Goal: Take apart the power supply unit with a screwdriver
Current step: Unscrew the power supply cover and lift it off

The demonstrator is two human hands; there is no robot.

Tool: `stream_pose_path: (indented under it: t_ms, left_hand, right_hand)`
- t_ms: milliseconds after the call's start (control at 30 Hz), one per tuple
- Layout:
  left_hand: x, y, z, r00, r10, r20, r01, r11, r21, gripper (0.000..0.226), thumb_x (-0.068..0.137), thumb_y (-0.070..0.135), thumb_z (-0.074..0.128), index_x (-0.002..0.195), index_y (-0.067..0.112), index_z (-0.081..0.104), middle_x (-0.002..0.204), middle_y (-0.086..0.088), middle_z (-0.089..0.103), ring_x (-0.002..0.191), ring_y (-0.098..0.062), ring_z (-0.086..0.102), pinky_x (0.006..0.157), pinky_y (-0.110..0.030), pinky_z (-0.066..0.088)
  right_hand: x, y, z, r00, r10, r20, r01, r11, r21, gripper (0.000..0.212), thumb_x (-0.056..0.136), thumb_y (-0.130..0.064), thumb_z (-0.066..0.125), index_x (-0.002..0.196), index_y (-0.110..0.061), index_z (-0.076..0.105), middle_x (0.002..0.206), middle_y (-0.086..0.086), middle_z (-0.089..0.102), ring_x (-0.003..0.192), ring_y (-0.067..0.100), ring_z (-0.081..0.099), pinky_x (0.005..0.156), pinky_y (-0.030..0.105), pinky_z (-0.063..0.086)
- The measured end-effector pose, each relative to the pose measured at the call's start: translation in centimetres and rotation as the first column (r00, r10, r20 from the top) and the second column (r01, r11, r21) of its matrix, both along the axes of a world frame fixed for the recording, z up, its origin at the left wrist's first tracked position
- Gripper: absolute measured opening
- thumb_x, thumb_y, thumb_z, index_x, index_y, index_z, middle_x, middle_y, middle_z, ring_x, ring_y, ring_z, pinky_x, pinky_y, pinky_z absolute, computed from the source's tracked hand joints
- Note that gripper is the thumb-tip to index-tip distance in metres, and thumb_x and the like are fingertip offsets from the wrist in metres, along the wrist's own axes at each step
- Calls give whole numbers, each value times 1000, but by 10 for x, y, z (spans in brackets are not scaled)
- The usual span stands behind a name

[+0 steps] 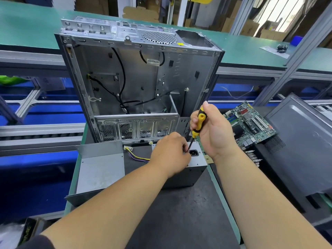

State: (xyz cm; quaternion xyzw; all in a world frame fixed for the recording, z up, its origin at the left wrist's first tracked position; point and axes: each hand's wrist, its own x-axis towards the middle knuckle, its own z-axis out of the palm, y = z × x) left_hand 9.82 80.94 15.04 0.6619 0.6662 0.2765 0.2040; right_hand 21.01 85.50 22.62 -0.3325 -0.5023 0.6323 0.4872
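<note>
The grey power supply unit (195, 169) stands on the dark mat near the middle, its black socket face turned up. My right hand (213, 130) grips a yellow and black screwdriver (198, 123) nearly upright, and the shaft's tip comes down beside the socket. My left hand (170, 153) curls over the unit's top edge and pinches the screwdriver's shaft near the tip. The tip itself is hidden behind my fingers. A bundle of yellow and purple wires (137, 155) runs out of the unit to the left.
An open, gutted computer case (136, 78) stands just behind the unit. A bent grey metal cover (99, 168) lies at the left. A green motherboard (251, 124) and a dark side panel (301, 150) lie at the right. Conveyor rails run on both sides.
</note>
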Motion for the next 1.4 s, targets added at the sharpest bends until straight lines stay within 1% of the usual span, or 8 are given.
stream_pose_path:
  t_ms: [200,433,600,800,900,1067,1267,1400]
  left_hand:
    - [0,1,0,1000,-7,-15,7,1000,5,18,80,27,58,69,33,45,104,12,49,97,-20,49,73,-30,34]
    - [1,0,1,1000,-7,-27,8,1000,22,19,80,28,60,68,32,46,103,10,51,93,-19,50,71,-30,33]
    - [1,-1,1,1000,-12,-29,13,999,30,17,79,28,59,69,32,46,103,10,51,92,-19,51,71,-30,34]
    - [1,-1,1,1000,-7,-16,7,1000,25,13,81,29,59,73,32,49,104,12,49,97,-17,49,74,-29,34]
    - [1,0,0,1000,-8,-28,9,1000,29,15,81,29,59,72,32,48,102,12,49,94,-17,48,71,-29,33]
    - [0,-1,2,999,-8,-32,9,1000,28,13,80,28,59,72,30,49,101,11,49,92,-18,47,69,-29,32]
    - [0,-2,4,999,-18,-29,18,1000,24,14,81,26,58,72,30,48,103,9,51,95,-19,49,71,-29,32]
    - [0,-2,4,1000,-6,-26,7,1000,15,13,81,27,59,72,30,49,106,10,51,97,-19,49,73,-29,34]
  right_hand:
    - [5,5,6,1000,-7,25,8,999,-48,26,93,-33,57,87,-8,59,72,2,64,64,17,60,69,31,53]
    - [-10,-4,1,1000,29,8,-29,1000,-9,55,108,-42,28,74,-11,57,59,0,43,55,12,38,57,24,35]
    - [-6,-3,-3,998,21,60,-25,997,70,24,92,-39,49,84,-16,49,64,-2,50,59,15,42,62,28,35]
    - [6,6,-3,999,-30,25,30,1000,4,24,92,-37,56,84,-15,59,76,0,62,67,16,58,74,33,49]
    - [6,6,-1,1000,9,-15,-9,999,-33,37,102,-34,44,83,-10,65,72,2,59,65,16,55,71,31,49]
    - [-2,-3,-1,998,45,-38,-47,997,-60,56,109,-39,23,77,-9,58,60,1,40,59,15,35,63,29,32]
    - [-3,-7,-3,998,60,-1,-60,998,19,26,101,-35,41,85,-15,45,63,-3,45,60,15,38,62,27,34]
    - [2,-1,-2,1000,4,-2,-4,1000,13,24,95,-35,51,80,-16,49,73,2,56,66,18,52,71,32,45]
